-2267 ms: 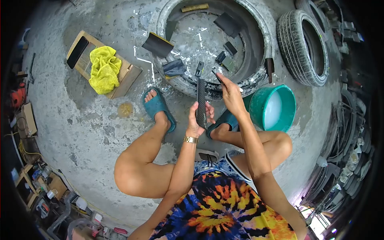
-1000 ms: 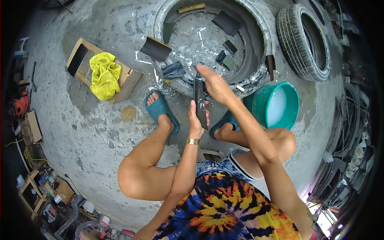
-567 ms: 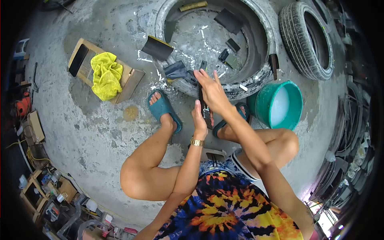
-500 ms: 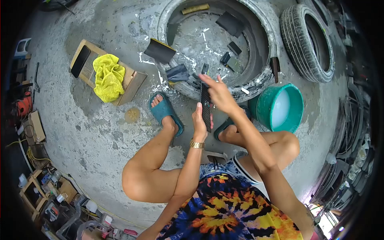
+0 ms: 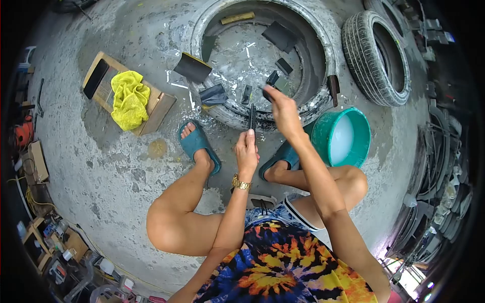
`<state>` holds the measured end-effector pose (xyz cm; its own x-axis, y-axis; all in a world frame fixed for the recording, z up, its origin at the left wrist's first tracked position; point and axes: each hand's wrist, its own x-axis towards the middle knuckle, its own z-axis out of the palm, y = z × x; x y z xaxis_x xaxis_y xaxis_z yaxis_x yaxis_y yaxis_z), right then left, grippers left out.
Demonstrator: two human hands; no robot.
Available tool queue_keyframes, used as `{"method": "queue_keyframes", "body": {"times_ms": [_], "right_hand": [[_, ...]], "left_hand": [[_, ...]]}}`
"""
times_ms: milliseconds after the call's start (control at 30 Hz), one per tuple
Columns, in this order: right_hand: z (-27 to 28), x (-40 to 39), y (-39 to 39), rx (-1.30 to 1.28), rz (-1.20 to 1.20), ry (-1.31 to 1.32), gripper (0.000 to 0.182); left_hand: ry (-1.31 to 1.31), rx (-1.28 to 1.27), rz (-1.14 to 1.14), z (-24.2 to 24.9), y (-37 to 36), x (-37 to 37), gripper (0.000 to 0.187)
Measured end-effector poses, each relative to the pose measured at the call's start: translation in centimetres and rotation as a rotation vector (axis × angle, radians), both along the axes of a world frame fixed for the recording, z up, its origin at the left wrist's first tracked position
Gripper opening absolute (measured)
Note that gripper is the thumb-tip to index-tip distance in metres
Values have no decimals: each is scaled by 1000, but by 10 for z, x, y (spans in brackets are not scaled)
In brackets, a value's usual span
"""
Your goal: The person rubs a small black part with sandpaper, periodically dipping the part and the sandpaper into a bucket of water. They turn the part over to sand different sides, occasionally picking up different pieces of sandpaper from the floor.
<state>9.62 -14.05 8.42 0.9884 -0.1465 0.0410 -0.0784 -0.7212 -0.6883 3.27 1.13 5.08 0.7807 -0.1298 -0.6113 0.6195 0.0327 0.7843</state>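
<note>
The dark strip is in the left hand, its near end clamped between thumb and fingers; the right hand is apart from the left and from the strip, raised beside its far end, fingers closed on a small dark pad; work on the strip looks to be under way, as a judgement; the strip is turned edge-on, so its broad face is hidden, and how much is done or left cannot be told

The strip is between the feet and over the near side of the lying tyre; its long axis runs away from the body, its far end pointing towards the tyre's middle; whether that end touches the tyre cannot be told; a small dark piece is just beside that end, and a folded dark sheet rests on the tyre to the left; the green bucket, holding cloudy liquid, stands near the right foot
</note>
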Motion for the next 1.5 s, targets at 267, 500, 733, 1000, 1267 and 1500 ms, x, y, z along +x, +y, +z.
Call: {"method": "queue_keyframes", "body": {"times_ms": [267, 500, 733, 1000, 1267, 1500], "right_hand": [[-13, -16, 37, -91, 124, 111, 65], [-3, -21, 35, 21, 185, 52, 57], [-2, -18, 47, -17, 128, 83, 68], [44, -80, 3, 1187, -433, 254, 54], [60, 3, 27, 781, -161, 205, 29], [-6, 81, 100, 432, 67, 96, 19]], "left_hand": [[-258, 305, -85, -4, -9, -6, 37], [-279, 278, -106, -7, -6, -15, 36], [-380, 259, -49, -14, -7, -9, 40], [165, -282, 28, -22, 12, -2, 56], [190, -641, 151, -47, 11, -3, 72], [322, -795, 8, -60, 15, -5, 61]]}}
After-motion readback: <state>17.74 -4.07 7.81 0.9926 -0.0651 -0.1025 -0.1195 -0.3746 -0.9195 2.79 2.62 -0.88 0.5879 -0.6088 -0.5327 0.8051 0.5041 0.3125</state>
